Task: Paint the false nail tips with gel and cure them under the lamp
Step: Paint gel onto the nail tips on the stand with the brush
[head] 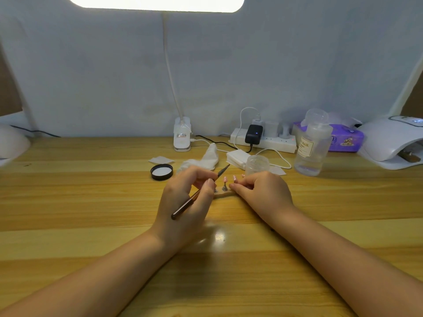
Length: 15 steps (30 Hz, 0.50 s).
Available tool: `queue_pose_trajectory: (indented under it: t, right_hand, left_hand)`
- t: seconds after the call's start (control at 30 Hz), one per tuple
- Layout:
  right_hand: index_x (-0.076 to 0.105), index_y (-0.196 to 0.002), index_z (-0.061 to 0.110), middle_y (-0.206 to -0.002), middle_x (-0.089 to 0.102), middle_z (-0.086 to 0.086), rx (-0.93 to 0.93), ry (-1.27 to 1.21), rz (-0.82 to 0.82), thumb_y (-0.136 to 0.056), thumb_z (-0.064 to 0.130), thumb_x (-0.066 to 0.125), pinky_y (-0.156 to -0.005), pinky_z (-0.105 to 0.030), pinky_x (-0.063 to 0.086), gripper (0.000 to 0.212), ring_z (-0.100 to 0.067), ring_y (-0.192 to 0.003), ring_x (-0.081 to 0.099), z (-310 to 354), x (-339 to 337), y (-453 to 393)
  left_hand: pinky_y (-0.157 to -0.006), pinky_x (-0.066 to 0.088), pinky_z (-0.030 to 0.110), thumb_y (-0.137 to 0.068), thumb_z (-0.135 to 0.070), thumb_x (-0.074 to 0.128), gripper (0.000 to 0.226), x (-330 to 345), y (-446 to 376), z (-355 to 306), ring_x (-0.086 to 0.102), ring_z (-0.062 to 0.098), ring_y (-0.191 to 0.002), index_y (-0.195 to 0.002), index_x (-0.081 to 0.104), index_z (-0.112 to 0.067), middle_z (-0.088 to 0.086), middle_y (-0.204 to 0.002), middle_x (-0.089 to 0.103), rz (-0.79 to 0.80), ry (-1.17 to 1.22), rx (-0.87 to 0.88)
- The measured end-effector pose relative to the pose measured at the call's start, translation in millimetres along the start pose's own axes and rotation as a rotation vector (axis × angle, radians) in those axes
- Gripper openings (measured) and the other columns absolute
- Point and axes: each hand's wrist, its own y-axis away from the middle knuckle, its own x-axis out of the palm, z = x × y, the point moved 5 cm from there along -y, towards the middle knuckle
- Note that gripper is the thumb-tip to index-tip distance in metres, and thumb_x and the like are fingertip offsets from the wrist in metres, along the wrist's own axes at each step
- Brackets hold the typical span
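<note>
A small wooden holder bar (223,194) lies on the table between my hands, with pink false nail tips (225,179) standing on little metal stands (224,187). My left hand (187,197) grips a thin brown gel brush (194,197), its dark tip pointing up and right over the nails. My right hand (263,191) has its fingers curled at the right end of the holder, pinching it by one tip stand. A white curing lamp (389,143) stands at the far right of the table. A small clear jar (258,165) stands just behind my right hand.
A black jar lid (161,171) lies left of a crumpled white cloth (203,161). Cotton pads (238,157), a power strip (263,140) with cables, a clear pump bottle (312,145), a purple tissue pack (343,138) and a clip desk lamp base (182,137) line the back.
</note>
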Motion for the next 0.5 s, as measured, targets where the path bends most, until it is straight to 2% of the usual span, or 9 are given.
queue_pose_trajectory:
  t: [0.1,0.2,0.27,0.33,0.4,0.43,0.5]
  right_hand:
    - [0.075,-0.096,0.029,-0.073,0.065,0.012,-0.036,0.107,-0.011,-0.087,0.049,0.059,-0.054,-0.024,0.036,0.028,-0.009,-0.074,0.058,4,-3,4]
    - [0.071,-0.084,0.023,-0.059,0.055,0.011,-0.131,0.098,-0.143,-0.086,0.041,0.057,-0.048,-0.023,0.032,0.022,-0.008,-0.057,0.052,14,-13,10]
    - [0.065,-0.083,0.018,-0.057,0.055,0.008,-0.240,-0.130,-0.204,-0.090,0.035,0.053,-0.047,-0.030,0.039,0.022,-0.010,-0.053,0.052,25,-20,14]
    - [0.064,-0.095,0.017,-0.059,0.059,0.002,-0.329,-0.430,-0.164,-0.095,0.033,0.046,-0.049,-0.037,0.047,0.024,-0.013,-0.054,0.058,38,-23,17]
    - [0.062,-0.115,0.023,-0.064,0.063,0.006,-0.381,-0.598,-0.085,-0.099,0.039,0.040,-0.052,-0.025,0.049,0.032,-0.010,-0.057,0.062,48,-21,21]
    - [0.060,-0.120,0.029,-0.064,0.063,0.010,-0.391,-0.623,-0.056,-0.099,0.045,0.036,-0.053,-0.020,0.049,0.036,-0.008,-0.057,0.063,52,-19,23]
    - [0.056,-0.121,0.037,-0.061,0.063,0.015,-0.382,-0.626,-0.019,-0.097,0.056,0.029,-0.056,-0.018,0.051,0.041,-0.008,-0.055,0.064,56,-15,26]
  left_hand:
    - [-0.076,0.052,0.031,-0.089,-0.030,0.053,0.019,0,0,0,0.065,0.011,-0.086,-0.097,0.066,-0.019,-0.006,-0.085,0.069,-0.002,-0.008,0.022]
    - [-0.070,0.051,0.023,-0.089,-0.022,0.058,0.010,-1,-1,4,0.063,0.011,-0.081,-0.097,0.063,-0.018,-0.004,-0.083,0.066,-0.030,-0.011,0.021]
    - [-0.069,0.051,0.028,-0.089,-0.019,0.062,0.008,-2,-3,5,0.062,0.016,-0.077,-0.095,0.060,-0.014,0.001,-0.081,0.064,-0.038,-0.001,0.053]
    - [-0.068,0.051,0.038,-0.089,-0.015,0.065,0.009,-2,-3,2,0.062,0.020,-0.076,-0.093,0.060,-0.009,0.005,-0.081,0.063,-0.013,-0.015,0.148]
    - [-0.068,0.053,0.040,-0.090,-0.014,0.068,0.011,0,-3,-3,0.064,0.018,-0.079,-0.094,0.065,-0.005,0.004,-0.084,0.066,0.039,-0.052,0.257]
    - [-0.069,0.054,0.040,-0.089,-0.015,0.069,0.013,1,-3,-5,0.066,0.018,-0.081,-0.096,0.067,-0.004,0.004,-0.087,0.068,0.063,-0.084,0.301]
    - [-0.072,0.056,0.042,-0.087,-0.017,0.070,0.018,3,-2,-9,0.067,0.019,-0.087,-0.099,0.071,-0.003,0.005,-0.092,0.071,0.096,-0.173,0.368]
